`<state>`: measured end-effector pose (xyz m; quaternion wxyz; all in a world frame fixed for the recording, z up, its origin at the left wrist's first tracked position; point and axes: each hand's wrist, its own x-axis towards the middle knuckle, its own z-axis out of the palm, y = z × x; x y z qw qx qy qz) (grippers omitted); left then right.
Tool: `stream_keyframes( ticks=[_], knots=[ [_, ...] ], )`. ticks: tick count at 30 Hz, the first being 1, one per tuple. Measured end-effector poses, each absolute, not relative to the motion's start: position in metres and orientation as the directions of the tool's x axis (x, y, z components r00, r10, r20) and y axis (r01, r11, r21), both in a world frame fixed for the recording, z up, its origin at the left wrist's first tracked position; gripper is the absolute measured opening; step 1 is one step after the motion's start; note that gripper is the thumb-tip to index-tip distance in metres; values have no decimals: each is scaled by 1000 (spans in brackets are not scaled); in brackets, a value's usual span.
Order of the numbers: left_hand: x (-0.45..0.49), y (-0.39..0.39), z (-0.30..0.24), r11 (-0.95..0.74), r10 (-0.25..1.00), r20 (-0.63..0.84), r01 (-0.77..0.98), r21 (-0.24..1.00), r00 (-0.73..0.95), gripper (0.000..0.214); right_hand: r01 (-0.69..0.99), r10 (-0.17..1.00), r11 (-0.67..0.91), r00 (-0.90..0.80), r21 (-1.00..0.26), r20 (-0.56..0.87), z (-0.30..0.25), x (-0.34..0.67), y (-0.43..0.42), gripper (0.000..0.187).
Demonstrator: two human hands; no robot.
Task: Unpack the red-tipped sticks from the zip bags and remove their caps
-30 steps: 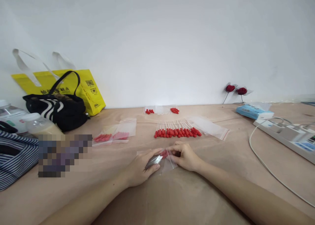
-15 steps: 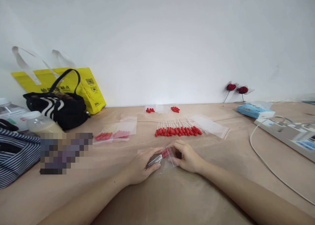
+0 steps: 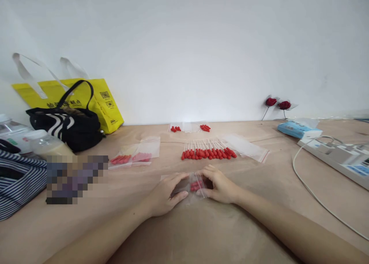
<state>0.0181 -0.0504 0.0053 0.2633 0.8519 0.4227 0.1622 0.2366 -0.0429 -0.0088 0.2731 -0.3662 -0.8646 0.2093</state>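
Both my hands meet over a small clear zip bag (image 3: pixel 192 187) holding a few red-tipped sticks, lying on the tan table (image 3: pixel 201 233). My left hand (image 3: pixel 165 192) pinches the bag's left part between thumb and fingers. My right hand (image 3: pixel 217 184) curls its fingers round the bag's right end. Just beyond the hands, a row of several red-tipped sticks (image 3: pixel 209 152) lies loose on the table.
Filled clear bags (image 3: pixel 135 155) lie to the left, an unfilled one (image 3: pixel 245 146) to the right, more sticks (image 3: pixel 190 128) by the wall. A black striped handbag (image 3: pixel 67 127), yellow bag (image 3: pixel 95 98) and bottles stand far left. A power strip (image 3: pixel 337 156) with cable and a blue packet (image 3: pixel 296 129) sit right.
The red tips have slid further inside the bag, which has been lowered flatter onto the table. My right hand's fingers have shifted slightly along the bag's right end.
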Motion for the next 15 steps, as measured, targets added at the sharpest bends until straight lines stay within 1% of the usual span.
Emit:
stream_keyframes(
  ticks=[1, 3, 7, 10, 13, 15],
  knots=[
    [18, -50, 5, -507, 804, 55, 634, 584, 592, 43, 523, 750, 638, -588, -564, 303, -9, 237, -43, 28],
    [18, -50, 6, -511, 803, 57, 637, 577, 593, 42, 527, 765, 612, -582, -589, 274, -8, 237, -44, 25],
    [18, -51, 7, -522, 798, 61, 638, 567, 599, 40, 441, 819, 485, -532, -755, 216, -10, 239, -46, 11],
    [17, -51, 7, -526, 794, 57, 637, 563, 605, 40, 331, 860, 351, -484, -876, 162, -14, 248, -47, 10],
    [16, -51, 7, -529, 791, 49, 642, 555, 610, 41, 159, 894, 212, -431, -964, 125, -18, 262, -47, 17],
    [16, -51, 7, -531, 789, 48, 640, 556, 613, 41, 36, 914, 114, -395, -993, 90, -20, 274, -47, 24]
  ],
)
